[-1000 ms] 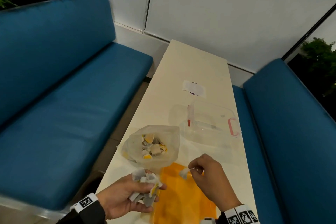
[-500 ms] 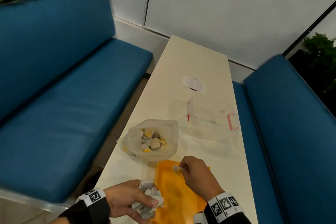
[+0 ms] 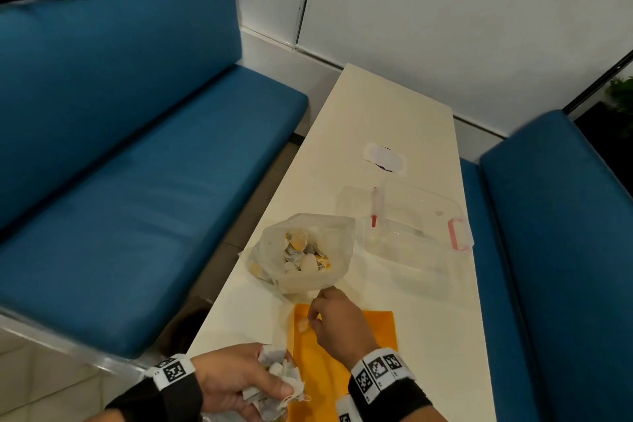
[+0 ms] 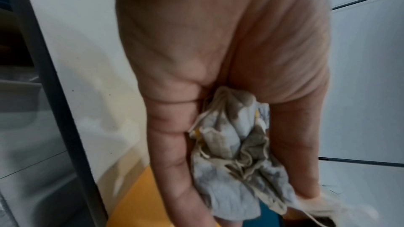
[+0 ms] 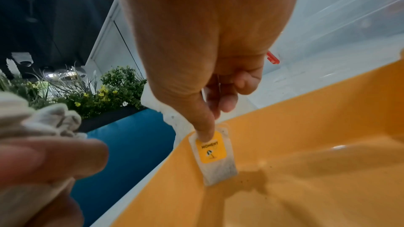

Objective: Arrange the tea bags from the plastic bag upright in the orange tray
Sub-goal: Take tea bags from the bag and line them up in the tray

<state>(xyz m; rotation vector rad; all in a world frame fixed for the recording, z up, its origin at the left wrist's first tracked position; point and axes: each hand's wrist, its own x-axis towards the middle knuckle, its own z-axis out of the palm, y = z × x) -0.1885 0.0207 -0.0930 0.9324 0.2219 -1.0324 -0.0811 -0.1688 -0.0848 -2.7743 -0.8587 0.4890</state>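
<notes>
White surface, blue benches. Right hand pinches one tea bag against orange tray wall; likely flops once released. Left hand clutches crumpled tea bags; strings may snag

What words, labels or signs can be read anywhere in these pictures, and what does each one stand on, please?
"MOMENT": on the yellow tag of the tea bag that the right hand pinches against the orange tray wall.
Small dark drawing under that word: a picture, no text.
Square black-and-white coded markers on the wristbands: patterns, no words.
Paper slip on the table: too blurred to read.
</notes>
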